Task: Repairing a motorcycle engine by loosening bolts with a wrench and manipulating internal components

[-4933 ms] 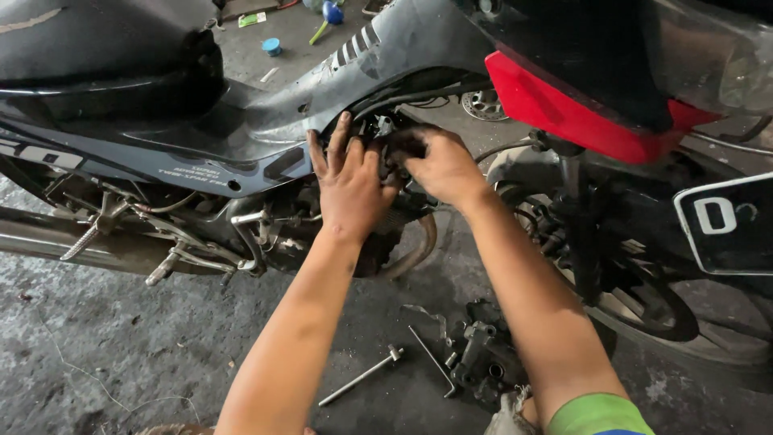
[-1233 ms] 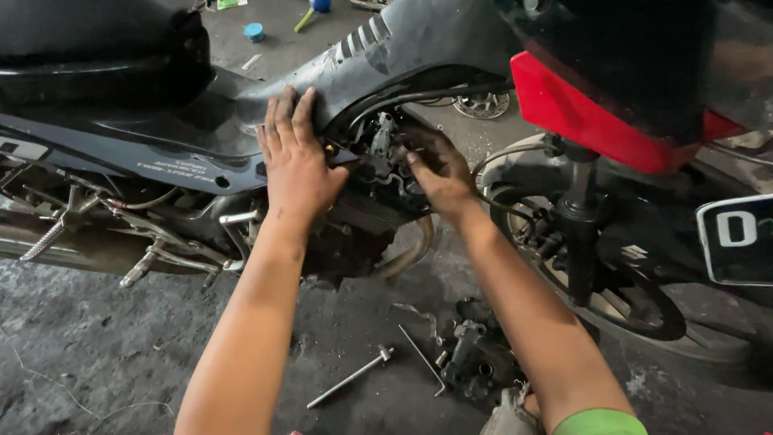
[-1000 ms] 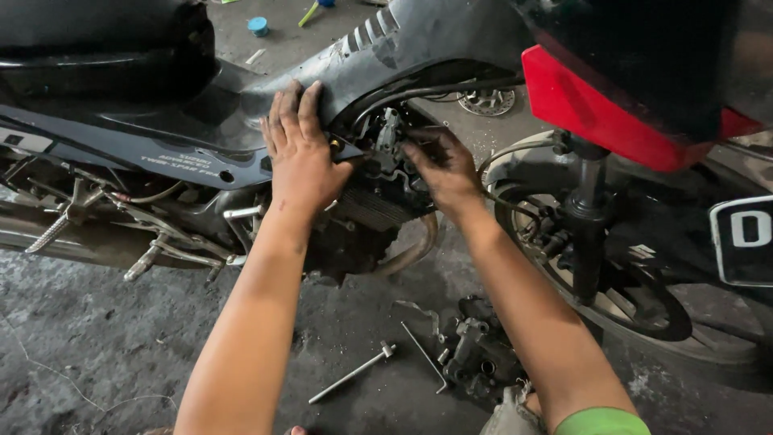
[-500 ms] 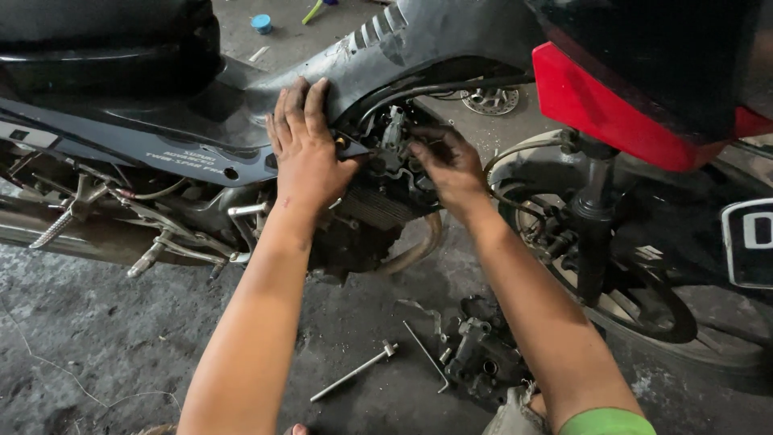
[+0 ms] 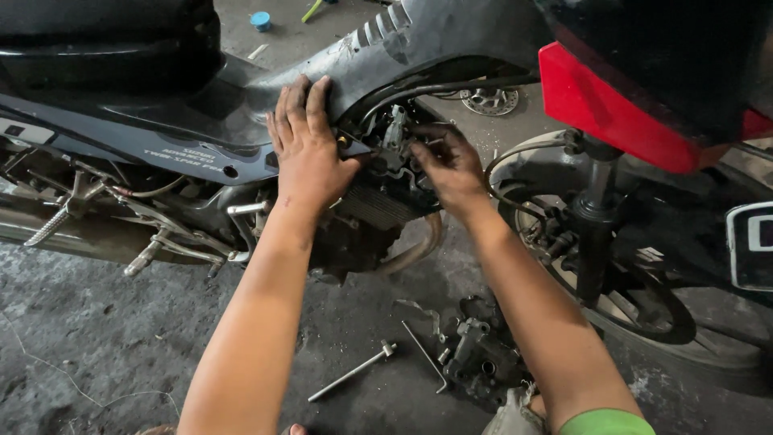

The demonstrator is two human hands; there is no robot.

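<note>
A motorcycle [image 5: 201, 137] with dark grey side panels and a red front fender [image 5: 612, 109] stands on a concrete floor. My left hand [image 5: 306, 149] lies flat against the grey side panel beside the engine opening, fingers apart. My right hand [image 5: 447, 169] reaches into that opening and its greasy fingers touch a metal engine part [image 5: 394, 153]. Whether the fingers grip anything there is hidden.
On the floor below lie a long T-handle wrench [image 5: 354, 370], a thin metal rod [image 5: 423, 354] and a dirty removed metal part [image 5: 479, 358]. The front wheel [image 5: 636, 298] stands at right. A footpeg [image 5: 48, 225] sticks out at left. A blue cap [image 5: 260, 20] lies beyond the bike.
Both hands have stayed at the engine opening. The left hand has slid slightly up the side panel, and the view has shifted a little.
</note>
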